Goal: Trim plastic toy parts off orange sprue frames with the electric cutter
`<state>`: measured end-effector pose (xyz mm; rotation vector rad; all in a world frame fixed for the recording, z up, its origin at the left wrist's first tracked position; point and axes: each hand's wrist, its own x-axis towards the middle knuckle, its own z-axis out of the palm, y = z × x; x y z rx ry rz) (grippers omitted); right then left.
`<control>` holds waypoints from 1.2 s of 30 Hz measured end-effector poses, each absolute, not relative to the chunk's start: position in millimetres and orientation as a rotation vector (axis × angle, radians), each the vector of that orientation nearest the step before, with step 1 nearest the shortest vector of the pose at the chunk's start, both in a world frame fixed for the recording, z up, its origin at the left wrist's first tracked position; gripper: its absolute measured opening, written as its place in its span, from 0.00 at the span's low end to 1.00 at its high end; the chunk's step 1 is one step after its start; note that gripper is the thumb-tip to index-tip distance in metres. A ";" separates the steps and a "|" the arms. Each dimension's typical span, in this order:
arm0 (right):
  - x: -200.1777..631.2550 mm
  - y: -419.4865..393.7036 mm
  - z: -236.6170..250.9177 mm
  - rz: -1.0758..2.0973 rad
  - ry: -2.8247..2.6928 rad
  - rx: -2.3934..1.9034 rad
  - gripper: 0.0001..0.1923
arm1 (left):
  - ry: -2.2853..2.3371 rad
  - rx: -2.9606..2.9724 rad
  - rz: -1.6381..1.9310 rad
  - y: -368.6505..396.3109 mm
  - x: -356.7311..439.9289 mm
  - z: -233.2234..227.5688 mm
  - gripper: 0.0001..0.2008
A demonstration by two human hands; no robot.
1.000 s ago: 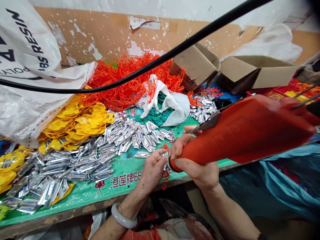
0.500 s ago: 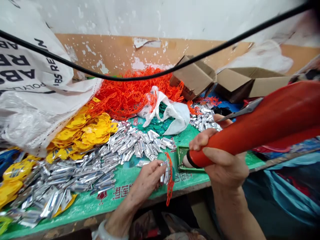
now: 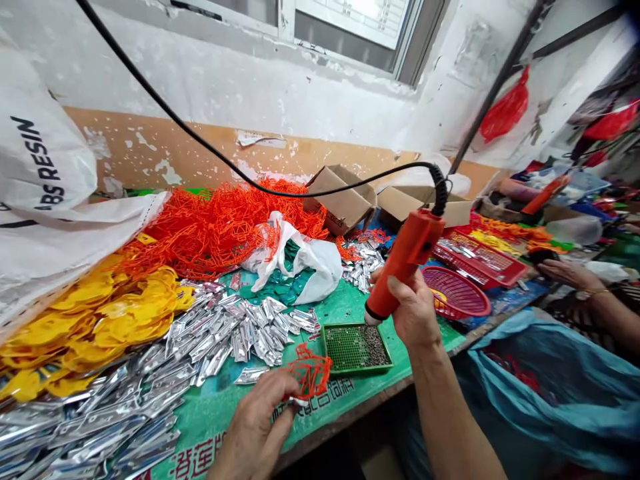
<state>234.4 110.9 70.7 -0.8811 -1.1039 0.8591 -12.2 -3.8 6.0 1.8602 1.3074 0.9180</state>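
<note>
My right hand [image 3: 416, 312] is wrapped round an orange-red electric screwdriver [image 3: 395, 273]. Its tip points down at the back edge of a green gridded tray [image 3: 345, 330], where small screws [image 3: 376, 348] lie heaped on the right side. To the left of the tray, my left hand [image 3: 257, 413] pinches an orange openwork plastic piece [image 3: 313, 375]. A bit of shiny metal shows under that piece at the fingertips, partly hidden. Many silver metal pieces [image 3: 250, 327] lie loose just beyond my left hand.
Yellow plastic parts [image 3: 140, 307] and a white sack [image 3: 45, 153] stand at the left. Behind lie an orange plastic heap [image 3: 225, 227], a white bag [image 3: 325, 267] and cardboard boxes [image 3: 345, 197]. A black cable [image 3: 210, 157] hangs across. At right are red baskets [image 3: 457, 293] and a co-worker's hand [image 3: 570, 273].
The view has swung up and to the right. The screwdriver has gone from nearly level to steeply tilted, farther from me. The orange piece in my left hand has turned to show its broad side.
</note>
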 end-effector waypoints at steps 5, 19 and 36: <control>249.6 130.5 65.2 0.804 -1.248 -1.012 0.22 | 1.265 1.811 0.949 -6.3 -12.2 4.1 0.09; 266.5 214.1 -13.6 0.579 -1.446 -1.911 0.17 | 1.303 2.040 1.183 -11.1 -13.5 -13.5 0.09; 235.2 101.2 16.1 1.541 -1.191 -1.383 0.18 | 1.216 2.089 1.433 -15.2 -0.1 -12.2 0.15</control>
